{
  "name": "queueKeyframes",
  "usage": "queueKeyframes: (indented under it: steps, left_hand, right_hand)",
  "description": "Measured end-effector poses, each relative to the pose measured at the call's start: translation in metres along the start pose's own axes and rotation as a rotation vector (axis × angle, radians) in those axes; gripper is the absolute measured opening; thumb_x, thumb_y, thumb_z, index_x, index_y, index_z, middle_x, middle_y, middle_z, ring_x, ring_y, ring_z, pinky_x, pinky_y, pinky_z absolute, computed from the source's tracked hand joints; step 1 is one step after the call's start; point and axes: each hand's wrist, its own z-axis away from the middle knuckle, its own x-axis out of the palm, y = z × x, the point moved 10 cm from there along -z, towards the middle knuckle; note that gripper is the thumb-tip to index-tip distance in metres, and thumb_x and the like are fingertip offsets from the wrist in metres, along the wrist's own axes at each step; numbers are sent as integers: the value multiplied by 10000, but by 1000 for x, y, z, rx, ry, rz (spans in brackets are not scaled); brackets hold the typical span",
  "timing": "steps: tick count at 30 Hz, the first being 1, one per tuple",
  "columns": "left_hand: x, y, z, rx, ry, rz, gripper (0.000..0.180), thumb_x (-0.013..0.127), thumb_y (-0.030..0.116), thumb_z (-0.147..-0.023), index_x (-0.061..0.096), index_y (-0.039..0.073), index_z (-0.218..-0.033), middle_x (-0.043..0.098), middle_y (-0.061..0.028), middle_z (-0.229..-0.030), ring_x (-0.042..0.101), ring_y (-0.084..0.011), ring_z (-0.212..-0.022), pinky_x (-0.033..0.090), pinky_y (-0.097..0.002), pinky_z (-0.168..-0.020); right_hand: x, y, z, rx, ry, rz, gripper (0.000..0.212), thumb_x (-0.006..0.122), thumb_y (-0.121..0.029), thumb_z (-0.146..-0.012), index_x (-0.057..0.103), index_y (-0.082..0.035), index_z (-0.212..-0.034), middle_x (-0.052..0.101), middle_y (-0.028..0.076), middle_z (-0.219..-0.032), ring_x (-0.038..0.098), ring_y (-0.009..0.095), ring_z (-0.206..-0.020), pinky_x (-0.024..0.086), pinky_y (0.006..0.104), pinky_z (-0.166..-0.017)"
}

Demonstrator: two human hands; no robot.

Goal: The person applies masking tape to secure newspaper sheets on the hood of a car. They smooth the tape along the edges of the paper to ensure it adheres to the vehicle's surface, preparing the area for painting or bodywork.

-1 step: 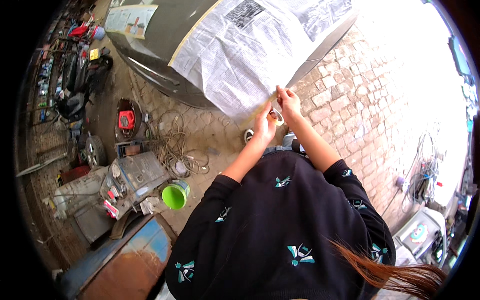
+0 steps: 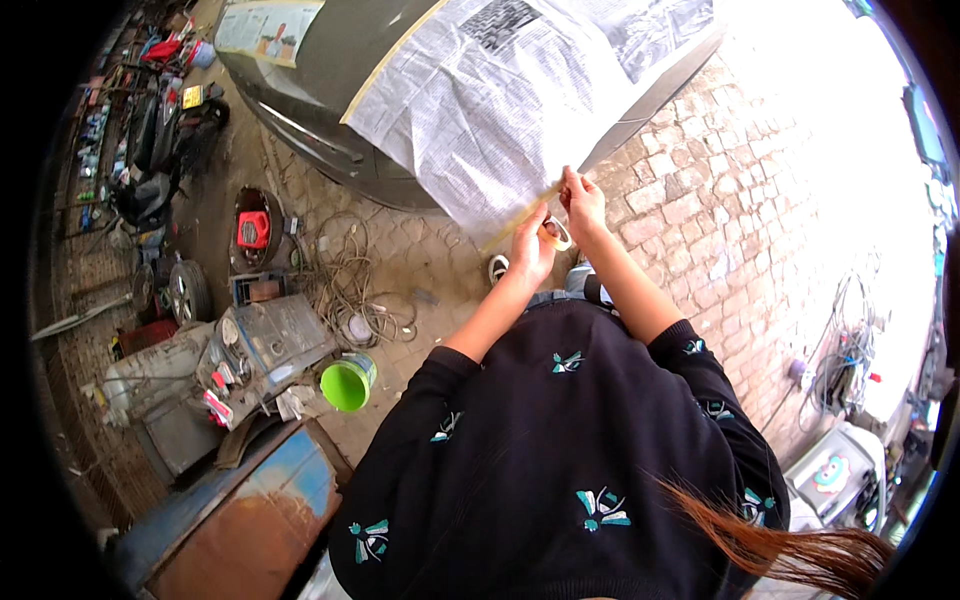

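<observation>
A large newspaper sheet (image 2: pixel 490 120) drapes over the dark grey car body (image 2: pixel 370 185) in front of me, with yellowish masking tape along its left and near edges. My left hand (image 2: pixel 531 252) is closed around a roll of masking tape (image 2: pixel 562 236) at the sheet's near corner. Just right of it, my right hand (image 2: pixel 584 207) pinches the taped edge between thumb and fingers. Whether those fingertips grip tape, paper or both is too small to tell. Farther left, a smaller newspaper piece (image 2: pixel 265 32) is stuck to the car.
Tangled hose or cable (image 2: pixel 350 280) lies on the paving to the left, near a green bucket (image 2: pixel 347 383). Beyond are grimy metal parts (image 2: pixel 275 340), a wheel (image 2: pixel 189 292), a red container (image 2: pixel 253 230) and a motorcycle (image 2: pixel 160 150). At right stands a grey chair (image 2: pixel 835 470).
</observation>
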Motion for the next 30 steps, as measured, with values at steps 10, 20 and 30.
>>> queueKeyframes:
  steps: [10,20,30]
  left_hand:
    - [-90,15,39,-104,192,-212,213,596,178,-916,579,147,-1126,518,1,-770,480,-120,-636,421,-283,-586]
    - [-131,55,39,64,373,-270,390,579,169,-894,475,152,-1270,551,-30,-814,497,-109,-637,447,-274,-601]
    - [-31,100,119,395,-143,-903,750,413,-20,-878,-2,70,-1497,613,-175,-1139,528,-107,-698,461,-244,-693]
  right_hand:
    - [0,-2,-3,-34,-37,19,155,731,-202,-839,607,-125,-787,527,-64,-657,452,46,-560,377,181,-540]
    - [0,26,-2,255,-93,-54,238,745,-307,-815,625,-120,-900,609,-36,-794,480,64,-660,383,218,-651]
    - [48,37,96,-21,-599,619,271,681,-185,-848,671,-9,-1054,686,74,-980,608,114,-895,477,271,-827]
